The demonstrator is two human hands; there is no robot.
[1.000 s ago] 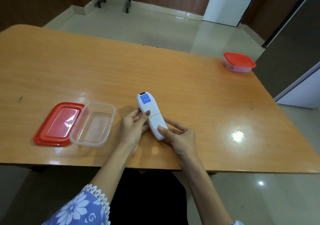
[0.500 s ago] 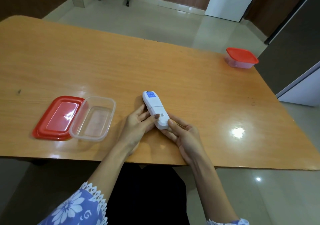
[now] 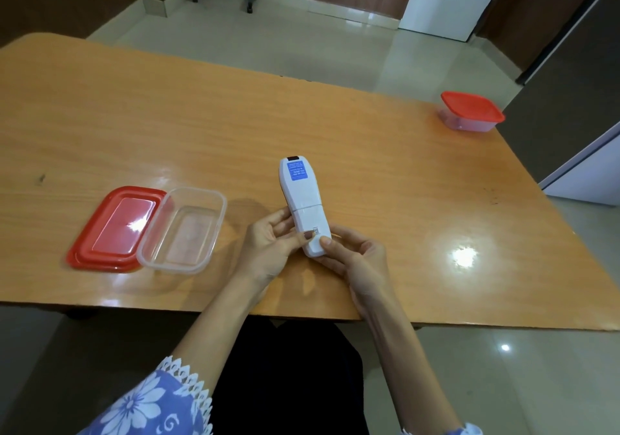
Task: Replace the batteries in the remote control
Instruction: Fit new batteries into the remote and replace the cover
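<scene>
A white remote control [image 3: 302, 196] is held face down over the wooden table [image 3: 167, 126], its far end pointing away from me, with a blue label near that end. Its battery cover [image 3: 310, 225] sits on the near half. My left hand [image 3: 271, 243] grips the remote's left side, thumb on the cover. My right hand [image 3: 355, 257] holds the near end from the right, thumb pressing on the cover's lower edge. No batteries are visible.
To the left stands an open clear plastic container [image 3: 183, 230], partly resting on its red lid [image 3: 117, 226]. A closed red-lidded container [image 3: 471, 111] sits at the table's far right corner. The table's near edge runs just under my wrists.
Both hands have shifted their grip toward the remote's near end. The remote has been raised and turned more upright in view. My head has moved a little.
</scene>
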